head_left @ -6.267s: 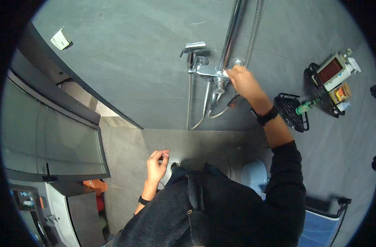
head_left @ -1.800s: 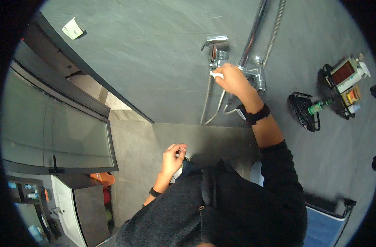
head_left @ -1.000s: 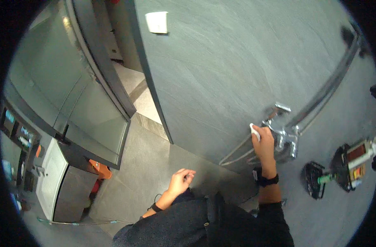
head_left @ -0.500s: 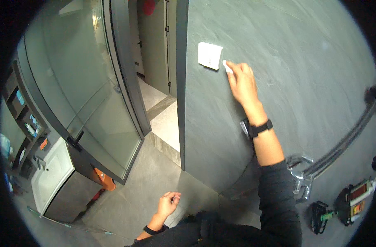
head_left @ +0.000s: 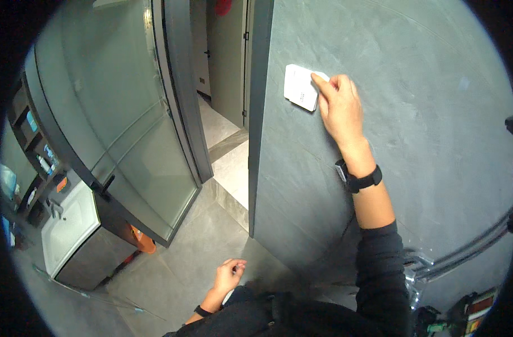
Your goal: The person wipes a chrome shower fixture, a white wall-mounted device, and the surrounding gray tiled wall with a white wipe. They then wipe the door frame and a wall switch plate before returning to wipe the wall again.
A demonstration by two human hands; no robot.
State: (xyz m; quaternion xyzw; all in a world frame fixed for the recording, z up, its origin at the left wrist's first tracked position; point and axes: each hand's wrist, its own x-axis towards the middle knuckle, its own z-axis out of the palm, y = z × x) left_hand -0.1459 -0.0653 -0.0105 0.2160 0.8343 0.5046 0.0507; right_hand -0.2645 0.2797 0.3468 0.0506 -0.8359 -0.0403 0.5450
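A square white panel [head_left: 299, 89], like a switch cover, sits on the dark grey wall, slightly tilted in view. My right hand [head_left: 343, 106] is at its right edge, index finger extended over the panel's upper right corner. A small white piece [head_left: 322, 74] shows between those fingers and the panel; the hand covers most of it, so its kind cannot be told. Below, near my waist, my left hand [head_left: 230, 273] hangs with fingers loosely curled and a gap between them, and nothing visible inside. Dark bands circle both wrists; the right one carries a small device.
To the left stands a framed glass door [head_left: 127, 129] with a black handle. A doorway with a stone step [head_left: 231, 199] opens beside the wall. A white washbasin [head_left: 71, 230] is at far left, an orange object [head_left: 143, 240] beside its cabinet. Chrome shower fittings [head_left: 416, 269] are at lower right.
My right hand has come from just right of the panel onto its corner, bringing the white piece against it. The view has shifted a little. My left hand stays low.
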